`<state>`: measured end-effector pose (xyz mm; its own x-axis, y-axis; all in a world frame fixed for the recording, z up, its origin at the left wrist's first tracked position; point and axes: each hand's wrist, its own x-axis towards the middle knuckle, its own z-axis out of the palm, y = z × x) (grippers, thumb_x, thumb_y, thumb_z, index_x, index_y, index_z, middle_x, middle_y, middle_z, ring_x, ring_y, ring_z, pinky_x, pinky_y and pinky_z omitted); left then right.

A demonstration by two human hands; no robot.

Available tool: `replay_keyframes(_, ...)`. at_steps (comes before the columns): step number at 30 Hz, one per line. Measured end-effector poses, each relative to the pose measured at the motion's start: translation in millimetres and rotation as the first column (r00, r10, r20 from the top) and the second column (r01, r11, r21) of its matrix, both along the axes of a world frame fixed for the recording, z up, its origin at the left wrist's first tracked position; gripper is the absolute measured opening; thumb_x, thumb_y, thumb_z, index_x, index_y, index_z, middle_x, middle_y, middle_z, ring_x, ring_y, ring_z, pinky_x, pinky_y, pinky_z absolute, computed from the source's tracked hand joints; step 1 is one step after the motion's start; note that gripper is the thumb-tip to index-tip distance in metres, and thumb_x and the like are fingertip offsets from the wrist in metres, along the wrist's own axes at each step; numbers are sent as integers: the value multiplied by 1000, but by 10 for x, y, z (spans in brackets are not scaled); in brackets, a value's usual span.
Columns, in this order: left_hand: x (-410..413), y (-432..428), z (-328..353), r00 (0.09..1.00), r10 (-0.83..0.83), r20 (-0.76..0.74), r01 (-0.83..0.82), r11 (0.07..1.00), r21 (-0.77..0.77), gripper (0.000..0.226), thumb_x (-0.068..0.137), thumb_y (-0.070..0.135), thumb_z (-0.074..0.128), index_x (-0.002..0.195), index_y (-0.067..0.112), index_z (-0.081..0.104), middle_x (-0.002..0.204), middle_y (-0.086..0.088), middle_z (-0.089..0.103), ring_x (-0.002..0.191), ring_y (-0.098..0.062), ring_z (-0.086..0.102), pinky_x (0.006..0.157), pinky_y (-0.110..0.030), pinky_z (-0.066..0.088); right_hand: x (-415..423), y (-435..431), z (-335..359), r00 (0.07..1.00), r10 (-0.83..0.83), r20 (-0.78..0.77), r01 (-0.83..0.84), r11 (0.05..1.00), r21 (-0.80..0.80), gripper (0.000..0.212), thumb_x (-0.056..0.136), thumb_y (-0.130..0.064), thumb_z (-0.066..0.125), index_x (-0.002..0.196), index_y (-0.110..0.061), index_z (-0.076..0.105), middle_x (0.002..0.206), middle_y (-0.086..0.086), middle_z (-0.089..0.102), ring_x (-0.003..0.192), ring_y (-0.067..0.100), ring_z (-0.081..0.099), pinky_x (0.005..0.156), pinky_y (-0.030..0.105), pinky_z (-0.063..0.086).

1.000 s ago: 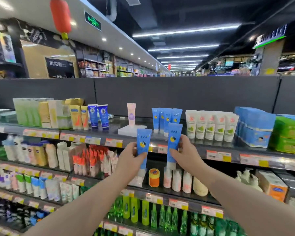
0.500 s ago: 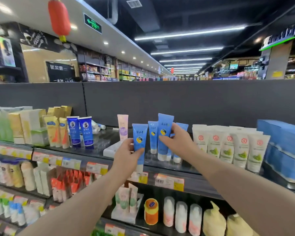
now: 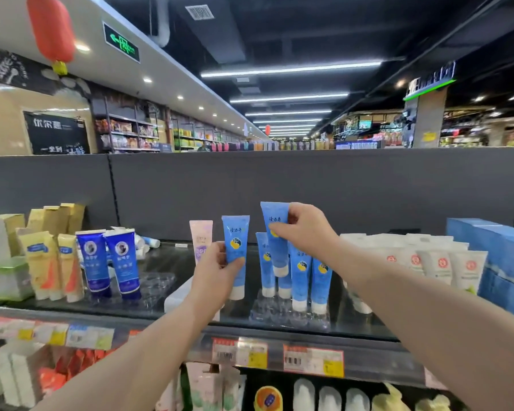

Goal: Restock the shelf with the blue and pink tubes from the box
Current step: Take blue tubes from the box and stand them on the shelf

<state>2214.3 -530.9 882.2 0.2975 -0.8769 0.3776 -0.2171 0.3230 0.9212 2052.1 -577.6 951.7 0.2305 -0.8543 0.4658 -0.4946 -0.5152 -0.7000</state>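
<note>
My left hand (image 3: 215, 269) grips a light blue tube (image 3: 235, 247) upright, cap down, over the top shelf (image 3: 190, 318). My right hand (image 3: 301, 229) pinches a second blue tube (image 3: 275, 253) near its top and holds it above a row of matching blue tubes (image 3: 301, 274) standing in a clear plastic tray (image 3: 288, 317). A single pink tube (image 3: 201, 237) stands just behind my left hand. The box is not in view.
Dark blue tubes (image 3: 109, 262) and yellow tubes (image 3: 51, 265) stand at the left, white tubes (image 3: 436, 262) and blue cartons (image 3: 499, 253) at the right. A grey back panel (image 3: 309, 188) closes the shelf. Price tags (image 3: 312, 360) line its front edge, with lower shelves below.
Both hands have risen and reached further over the top shelf. The right tube now hangs above the standing row; the left tube is beside the pink tube. The view has moved closer.
</note>
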Motion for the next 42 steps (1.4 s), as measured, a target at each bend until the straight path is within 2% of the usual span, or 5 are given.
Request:
replay_keyframes(4,69,-110,8,999,-45,0,45,999,-5,22,90,5,58,102,22,50,91,10,62,85,-6,61,70,-20,48,31,-81,45,999,18,-33,-18,1000,2,20,78,-11,64,97,-15,56,78,0,60,65,14,52,56,27,47)
replay_keyframes(13,142,-260,-73,997,-78,21,78,997,20,24,89,8,59,108,20,49,98,4,63,89,-11,61,70,-18,48,35,-280,0,952,-131,-276,134,991,-6,14,80,-21,65,71,-26,56,75,-6,57,67,16,56,62,31,51)
replay_keyframes(18,138,-277,-78,995,-86,48,84,996,24,24,90,10,59,108,22,47,95,9,60,83,0,58,63,-12,44,20,-324,-48,911,-148,-386,147,989,-31,7,81,-23,64,84,-25,58,83,-8,57,78,19,62,67,31,52)
replay_keyframes(23,140,-305,-108,996,-80,45,79,996,36,26,90,10,59,111,19,48,106,3,60,92,-10,59,64,-14,47,40,-354,-71,849,-170,-500,174,984,-39,14,82,-27,65,91,-25,55,93,-9,53,81,13,53,72,28,42)
replay_keyframes(42,67,-300,-121,992,-126,12,125,991,45,28,90,10,58,113,20,47,105,6,60,91,-6,59,64,-15,48,6,-376,-53,829,-104,-549,105,994,-29,17,80,-26,67,91,-25,54,89,-10,51,84,15,57,78,34,54)
